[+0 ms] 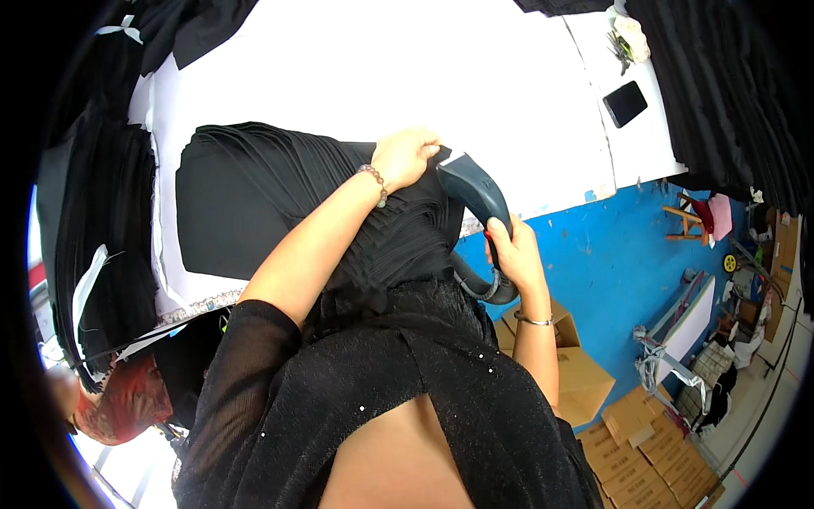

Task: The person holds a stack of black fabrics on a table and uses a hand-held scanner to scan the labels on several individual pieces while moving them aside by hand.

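Observation:
A stack of black cut fabric pieces [222, 203] lies fanned out on the white tabletop, its near part bunched against my body. My left hand [404, 159] rests over the fan's right part, thumb and fingers pinched on the edge of a black piece. In my right hand [518, 251] is a dark blue hand-held tool [477, 184], shaped like a label gun. Its head, with a white strip at the tip, is beside the fabric corner by my left fingertips. Whether the tip touches the cloth, I cannot tell. The tool's grey lower part hangs below my right hand.
Tall piles of black fabric stand at left [108, 242] and far right [718, 83]. A black phone [625, 104] lies on the white table [521, 83]. Cardboard boxes [636, 471] and a wooden stool [690, 223] stand on the blue floor [572, 254]. Another person [127, 401] is at lower left.

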A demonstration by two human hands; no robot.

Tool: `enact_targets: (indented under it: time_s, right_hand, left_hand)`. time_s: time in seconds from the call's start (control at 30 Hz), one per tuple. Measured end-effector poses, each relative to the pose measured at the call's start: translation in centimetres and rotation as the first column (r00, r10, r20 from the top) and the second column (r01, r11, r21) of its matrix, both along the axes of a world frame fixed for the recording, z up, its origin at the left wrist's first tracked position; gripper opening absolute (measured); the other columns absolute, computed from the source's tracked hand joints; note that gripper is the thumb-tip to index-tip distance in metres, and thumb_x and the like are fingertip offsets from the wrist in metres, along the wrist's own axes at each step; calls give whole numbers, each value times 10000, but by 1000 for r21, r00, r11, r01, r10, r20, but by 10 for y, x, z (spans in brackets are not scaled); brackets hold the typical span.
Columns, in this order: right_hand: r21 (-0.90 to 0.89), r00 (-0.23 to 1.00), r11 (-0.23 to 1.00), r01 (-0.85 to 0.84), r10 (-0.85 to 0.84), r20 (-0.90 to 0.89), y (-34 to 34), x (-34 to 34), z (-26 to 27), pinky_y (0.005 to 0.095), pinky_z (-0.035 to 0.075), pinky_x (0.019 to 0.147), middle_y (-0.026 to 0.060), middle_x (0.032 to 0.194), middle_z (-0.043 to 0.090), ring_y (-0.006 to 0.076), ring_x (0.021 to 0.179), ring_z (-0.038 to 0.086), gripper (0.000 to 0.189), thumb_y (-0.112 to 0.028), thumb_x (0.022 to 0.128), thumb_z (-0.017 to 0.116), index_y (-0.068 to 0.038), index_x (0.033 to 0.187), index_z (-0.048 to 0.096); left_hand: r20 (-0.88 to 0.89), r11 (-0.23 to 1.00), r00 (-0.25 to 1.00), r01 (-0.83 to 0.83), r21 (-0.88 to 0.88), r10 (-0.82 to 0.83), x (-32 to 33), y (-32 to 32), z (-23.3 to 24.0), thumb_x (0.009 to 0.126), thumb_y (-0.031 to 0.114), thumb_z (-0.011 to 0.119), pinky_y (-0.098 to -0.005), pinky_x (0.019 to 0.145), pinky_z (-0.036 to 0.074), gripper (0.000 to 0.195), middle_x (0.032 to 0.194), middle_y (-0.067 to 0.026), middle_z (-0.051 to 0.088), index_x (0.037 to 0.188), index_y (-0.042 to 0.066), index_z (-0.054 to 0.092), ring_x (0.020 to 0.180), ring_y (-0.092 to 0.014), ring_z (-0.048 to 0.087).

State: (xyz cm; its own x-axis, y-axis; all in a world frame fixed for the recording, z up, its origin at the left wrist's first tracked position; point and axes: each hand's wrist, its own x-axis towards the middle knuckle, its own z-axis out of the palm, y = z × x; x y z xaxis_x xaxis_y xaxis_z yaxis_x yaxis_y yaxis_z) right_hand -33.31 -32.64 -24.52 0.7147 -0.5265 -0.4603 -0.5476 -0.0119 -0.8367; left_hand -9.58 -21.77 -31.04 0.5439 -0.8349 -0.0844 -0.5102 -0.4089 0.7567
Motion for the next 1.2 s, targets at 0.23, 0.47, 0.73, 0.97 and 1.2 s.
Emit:
enact_targets:
  time_s: [0.23,0.47,0.73,0.97,1.2]
  right_hand:
    - [79,986,990,115,-124,108,3,24,-2,273,450,512,15,621,581,108,540,565,443,-433,1032,616,-11,896,629]
    - [-25,989,989,146,-144,45,9,27,-4,291,472,522,53,626,612,125,539,597,514,-492,1025,610,15,953,658]
    - [-255,999,967,-9,-2,-43,7,-3,5,394,518,596,130,655,646,228,575,636,529,-446,1001,656,82,971,669]
    - [-260,993,962,79,-98,-60,8,-6,18,413,548,668,217,758,705,314,709,723,489,-402,982,682,86,1010,664]
    - [-372,968,918,-140,48,-246,7,34,12,478,553,734,310,811,696,476,823,704,651,-553,981,622,96,1008,673]
  left_hand:
    - [29,998,998,60,26,-61,8,4,-3,954,204,648,-419,891,548,169,1030,-94,738,1061,129,755,989,-327,697]
    - [-52,1000,998,28,-8,-29,4,3,-5,962,169,647,-366,891,546,173,1032,-85,736,1068,102,766,977,-280,701]
    - [-105,999,994,-19,26,22,1,4,0,941,173,678,-369,908,540,174,1044,-85,735,1066,101,774,996,-274,696]
    - [230,966,971,-10,-258,71,-3,42,42,895,90,700,-400,877,549,108,1008,-95,709,962,95,784,958,-271,692]
    - [48,949,990,117,294,-136,4,55,66,984,314,662,-380,748,561,270,839,-90,693,922,57,716,846,-254,720]
